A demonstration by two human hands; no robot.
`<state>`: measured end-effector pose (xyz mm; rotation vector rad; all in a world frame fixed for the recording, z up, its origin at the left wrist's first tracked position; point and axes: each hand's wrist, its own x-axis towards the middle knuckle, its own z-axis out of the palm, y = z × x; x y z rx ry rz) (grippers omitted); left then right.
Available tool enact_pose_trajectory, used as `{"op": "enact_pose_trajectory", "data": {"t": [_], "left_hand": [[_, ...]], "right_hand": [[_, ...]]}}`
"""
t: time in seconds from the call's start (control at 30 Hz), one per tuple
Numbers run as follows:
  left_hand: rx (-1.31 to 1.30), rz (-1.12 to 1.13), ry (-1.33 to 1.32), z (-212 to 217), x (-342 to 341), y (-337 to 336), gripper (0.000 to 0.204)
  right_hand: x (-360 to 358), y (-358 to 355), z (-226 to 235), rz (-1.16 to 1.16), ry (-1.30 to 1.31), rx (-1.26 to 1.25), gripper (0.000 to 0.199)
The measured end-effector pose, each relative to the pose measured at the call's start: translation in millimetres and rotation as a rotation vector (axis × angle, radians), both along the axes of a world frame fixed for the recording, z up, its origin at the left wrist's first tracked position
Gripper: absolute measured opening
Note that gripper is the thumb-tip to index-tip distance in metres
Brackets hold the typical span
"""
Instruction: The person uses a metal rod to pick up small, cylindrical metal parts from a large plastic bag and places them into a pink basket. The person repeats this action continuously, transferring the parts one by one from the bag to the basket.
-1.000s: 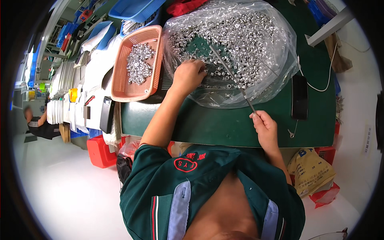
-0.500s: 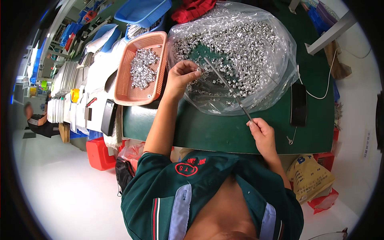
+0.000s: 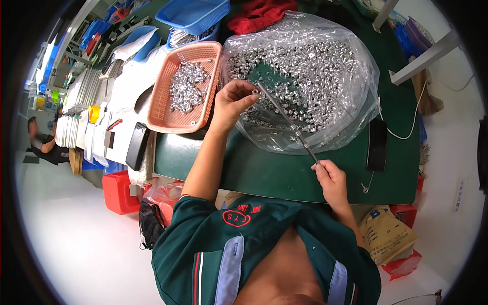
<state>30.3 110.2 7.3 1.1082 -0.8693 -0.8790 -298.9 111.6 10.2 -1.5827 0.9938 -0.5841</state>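
My right hand (image 3: 333,185) is closed around the lower end of a slim grey metal rod (image 3: 281,110), which slants up and left over a clear plastic bag (image 3: 368,91). A small collar-like piece sits partway along the rod. My left hand (image 3: 229,105) pinches a small silver metal ring (image 3: 255,92) between thumb and fingertips, right beside the rod's upper tip; I cannot tell whether they touch. Beneath the rod, the opened-out bag holds a heap of small silver metal pieces (image 3: 325,66). To the left, an orange mesh basket (image 3: 157,109) contains more such pieces (image 3: 188,89).
Blue baskets (image 3: 195,18) and a red cloth (image 3: 259,15) lie at the back of the green table (image 3: 244,170). A black phone (image 3: 376,145) with a white cable is at the right. Another dark device (image 3: 137,146) rests at the left, near stacked papers. A person (image 3: 46,145) is far left.
The gap between my left fingertips and the rod's tip has narrowed. The whole view has shifted slightly. My right hand keeps its hold on the rod.
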Motion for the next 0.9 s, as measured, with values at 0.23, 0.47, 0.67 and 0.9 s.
{"op": "enact_pose_trajectory", "data": {"t": [0.23,0.47,0.67,0.9], "left_hand": [[-0.023,-0.058,0.181,-4.7,3.0,0.8,0.02],[-0.019,-0.202,0.215,-8.5,12.8,1.1,0.016],[0.139,-0.308,0.099,-1.9,14.6,3.4,0.019],[0.285,-0.411,-0.241,2.6,-25.0,-11.7,0.017]], "right_hand": [[-2.4,2.1,3.4,0.016,0.044,-0.056,0.013],[-9.1,-1.2,12.5,0.027,0.092,-0.166,0.011],[-10.5,-3.1,16.6,0.027,0.153,-0.495,0.011],[7.1,-1.7,1.6,-0.089,0.02,-0.054,0.013]]}}
